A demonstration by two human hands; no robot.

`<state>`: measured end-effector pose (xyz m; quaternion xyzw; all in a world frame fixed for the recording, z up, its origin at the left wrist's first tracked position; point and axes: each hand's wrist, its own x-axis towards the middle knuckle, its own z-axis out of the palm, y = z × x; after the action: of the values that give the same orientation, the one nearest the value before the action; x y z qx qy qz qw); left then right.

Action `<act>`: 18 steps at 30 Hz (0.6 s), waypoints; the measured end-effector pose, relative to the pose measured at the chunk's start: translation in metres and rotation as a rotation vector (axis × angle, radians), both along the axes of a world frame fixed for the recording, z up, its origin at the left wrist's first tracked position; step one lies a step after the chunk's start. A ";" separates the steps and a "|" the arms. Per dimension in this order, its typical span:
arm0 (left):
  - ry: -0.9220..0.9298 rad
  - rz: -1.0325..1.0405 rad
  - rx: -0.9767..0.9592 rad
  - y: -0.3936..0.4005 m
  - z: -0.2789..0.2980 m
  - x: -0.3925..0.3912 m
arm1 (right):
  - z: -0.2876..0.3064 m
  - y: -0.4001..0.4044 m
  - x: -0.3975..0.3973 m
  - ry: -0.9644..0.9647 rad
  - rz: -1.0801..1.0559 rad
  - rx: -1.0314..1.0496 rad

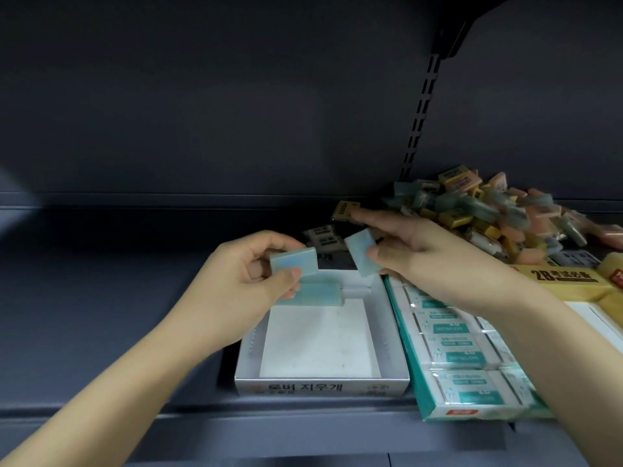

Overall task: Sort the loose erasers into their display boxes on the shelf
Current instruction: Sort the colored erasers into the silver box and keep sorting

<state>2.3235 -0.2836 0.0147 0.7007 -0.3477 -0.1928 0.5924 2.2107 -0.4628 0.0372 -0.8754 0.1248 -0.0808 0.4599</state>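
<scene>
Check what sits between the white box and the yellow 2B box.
In the head view, the teal-edged box filled with wrapped erasers lies between the white box and the yellow 2B box.

A pale blue-green eraser [294,261] is held above the far left corner of a white, nearly empty box [322,385]. Another [361,252] is tilted, just right of it. A third [308,294] lies inside the box. Mixed loose erasers [499,210] are heaped far right.
</scene>
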 end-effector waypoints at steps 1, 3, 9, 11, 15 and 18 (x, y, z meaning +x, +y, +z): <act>-0.004 0.003 0.012 0.000 0.000 0.000 | 0.002 0.001 0.000 0.018 0.024 0.009; -0.016 0.014 0.044 0.001 0.001 0.000 | 0.004 0.002 0.002 0.041 0.059 0.038; -0.120 0.029 0.159 0.004 0.007 0.000 | 0.012 0.004 0.010 0.115 0.042 -0.151; -0.152 0.025 0.215 0.005 0.012 0.003 | 0.016 0.008 0.012 0.130 0.059 -0.264; -0.125 -0.024 0.309 0.008 0.017 0.008 | 0.018 0.016 0.014 0.173 0.041 -0.412; -0.116 -0.039 0.321 0.012 0.016 0.009 | 0.018 0.016 0.015 0.193 -0.025 -0.549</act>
<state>2.3326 -0.2720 0.0304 0.7893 -0.3597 -0.2167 0.4479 2.2254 -0.4466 0.0549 -0.9692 0.1520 -0.0334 0.1908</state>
